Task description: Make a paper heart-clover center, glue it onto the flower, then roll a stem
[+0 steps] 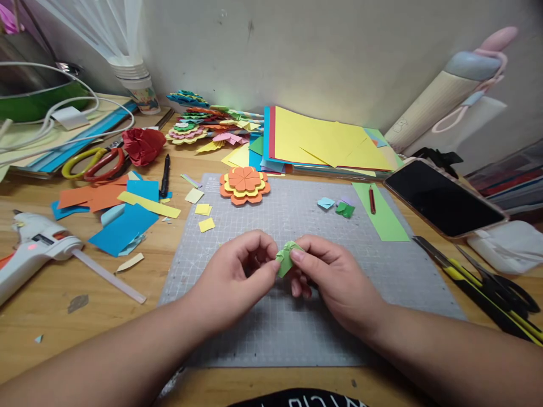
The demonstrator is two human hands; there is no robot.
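The left hand [237, 277] and the right hand [339, 277] meet over the middle of the gray cutting mat [237, 339], with a small green paper piece [284, 265] between them. Each grip is narrow: the left thumb and fingertips pinch the piece at its left edge, while the right thumb presses on its right side with fingers behind. The upper part of the paper looks bent over and crinkled, the lower part flatter and pointed, so the step in hand appears to be folding or shaping this piece. The next move probably calls for a light, steady pinch from one side while the other works the bend, since thin paper could crease in the wrong place. On the mat's far right lie a light blue piece [326, 203] and a dark green piece [345, 210], just beside a pencil [372, 200] on a light green strip [386, 223]. A layered orange and yellow paper flower [245, 183] sits at the far left of the mat. On the tabletop [55, 322] to the left rests a glue gun [42, 243].
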